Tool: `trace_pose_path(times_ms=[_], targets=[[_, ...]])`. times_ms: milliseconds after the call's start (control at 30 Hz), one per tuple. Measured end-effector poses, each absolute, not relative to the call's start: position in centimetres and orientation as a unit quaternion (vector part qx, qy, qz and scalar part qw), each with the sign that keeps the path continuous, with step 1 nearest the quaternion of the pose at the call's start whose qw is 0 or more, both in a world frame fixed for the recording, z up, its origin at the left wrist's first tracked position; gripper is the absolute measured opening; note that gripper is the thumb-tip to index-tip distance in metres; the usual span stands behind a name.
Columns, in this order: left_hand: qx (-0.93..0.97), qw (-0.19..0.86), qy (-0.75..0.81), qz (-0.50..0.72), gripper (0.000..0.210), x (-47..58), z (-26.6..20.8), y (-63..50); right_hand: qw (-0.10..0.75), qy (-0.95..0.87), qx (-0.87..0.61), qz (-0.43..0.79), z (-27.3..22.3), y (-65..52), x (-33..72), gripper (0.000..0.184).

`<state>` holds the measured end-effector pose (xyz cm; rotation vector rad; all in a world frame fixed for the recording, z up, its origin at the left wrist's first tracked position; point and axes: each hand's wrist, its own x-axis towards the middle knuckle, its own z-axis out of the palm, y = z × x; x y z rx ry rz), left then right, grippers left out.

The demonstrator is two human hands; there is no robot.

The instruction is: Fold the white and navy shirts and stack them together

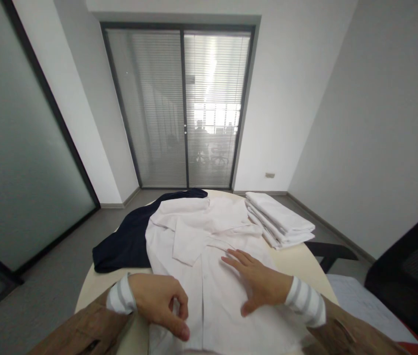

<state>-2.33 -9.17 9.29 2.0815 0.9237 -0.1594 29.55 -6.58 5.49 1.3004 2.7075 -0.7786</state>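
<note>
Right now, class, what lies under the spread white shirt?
The cream tabletop, plus a navy garment overlapped by the left edge of the white shirt. How far that garment reaches underneath is covered.

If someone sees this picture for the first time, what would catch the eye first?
Most likely the white collared cloth shirt, spread across the round cream table, with the left hand and right hand over it. Next, perhaps, the dark navy cloth garment at the table's left side and the stack of folded white cloth near its far right edge.
</note>
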Motion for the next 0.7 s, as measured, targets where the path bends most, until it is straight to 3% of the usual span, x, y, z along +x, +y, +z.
trace_pose_path(times_ms=[67,167,300,367,533,700], targets=[[0.844,0.367,0.391,-0.026,0.045,-2.9,9.5,-9.2,0.075,0.859,0.432,-0.266,4.6,-6.5,29.5,0.138],[0.879,0.263,0.397,0.03,0.052,-3.6,8.8,-8.9,0.11,0.849,0.43,-0.286,4.0,-7.1,29.4,0.138],[0.844,0.24,0.478,-0.049,0.034,-4.5,7.8,-8.8,0.112,0.857,0.419,-0.277,4.5,-8.6,29.3,0.137],[0.802,0.273,0.525,-0.076,0.033,-4.9,8.2,-9.0,0.123,0.861,0.414,-0.267,4.9,-9.5,29.2,0.139],[0.649,0.512,0.519,-0.216,0.037,-5.1,10.3,-9.6,0.122,0.879,0.401,-0.228,5.5,-11.5,29.5,0.13],[0.654,0.532,0.524,-0.122,0.036,-5.5,10.2,-7.8,0.076,0.897,0.366,-0.237,6.4,-11.8,29.9,0.104]])
